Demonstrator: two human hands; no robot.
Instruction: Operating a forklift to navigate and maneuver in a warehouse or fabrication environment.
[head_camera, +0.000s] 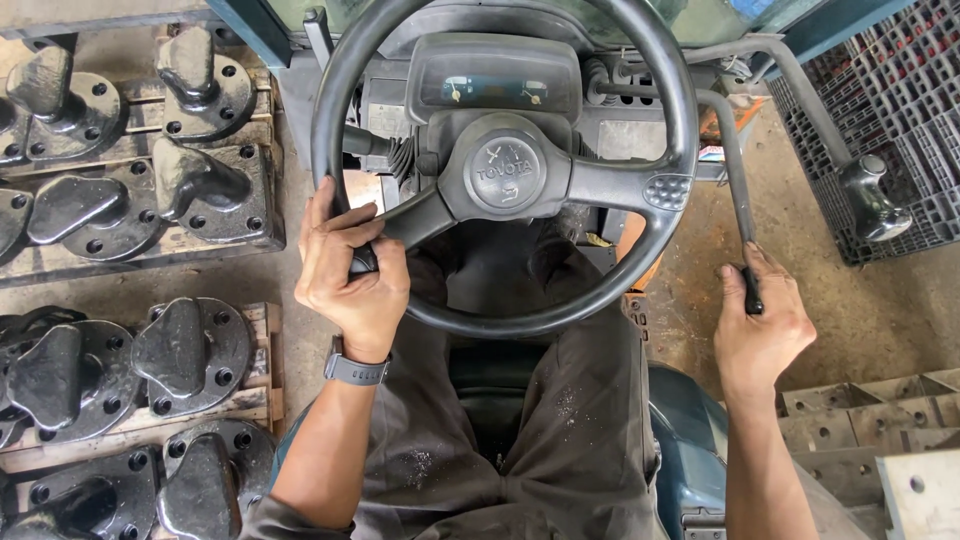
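Our left hand (352, 272) wraps closed around the lower left rim of the black steering wheel (505, 165), directly ahead above our lap. Our right hand (760, 322) grips the end of a thin black lever (738, 190) just right of the wheel. Dark metal castings (190, 350) sit on pallets to our left.

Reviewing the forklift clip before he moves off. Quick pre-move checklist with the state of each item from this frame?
1. Left hand gripping steering wheel: ok.
2. Right hand on black control lever: ok.
3. Second lever with knob untouched: ok.
4. Clearance to cast metal parts on pallets at left: close, cannot tell.
5. Steel pieces at right: close, cannot tell.
6. Path ahead: out of view, cannot tell.
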